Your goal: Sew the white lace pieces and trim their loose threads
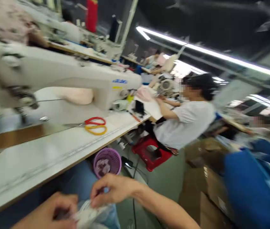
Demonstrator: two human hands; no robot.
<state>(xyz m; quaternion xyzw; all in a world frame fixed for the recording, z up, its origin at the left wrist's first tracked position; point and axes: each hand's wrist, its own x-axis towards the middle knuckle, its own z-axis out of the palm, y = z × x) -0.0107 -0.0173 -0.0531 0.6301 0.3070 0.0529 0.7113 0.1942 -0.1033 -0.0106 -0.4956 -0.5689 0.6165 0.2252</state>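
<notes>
Low in the view, above my lap, both my hands are at a whitish bundle (87, 214) that looks like fabric or thread, smeared by motion. My left hand (59, 211) pinches its left side, fingers curled. From the right, my right hand (112, 190) reaches in with thumb and fingertips closed on its upper edge. What lies between the fingertips is partly hidden. Light blue material (109, 216) shows beneath the bundle. Beyond the hands stands a white sewing machine (77, 71) on a white table (53, 159). Scissors (95, 126) with one red and one yellow handle lie there.
A purple basket (119, 162) with pale scraps stands below the table edge. To the right, a co-worker in a white shirt (189, 121) sits on a red stool (146, 152). Cardboard boxes (197, 187) and a blue bin (249, 187) fill the right side.
</notes>
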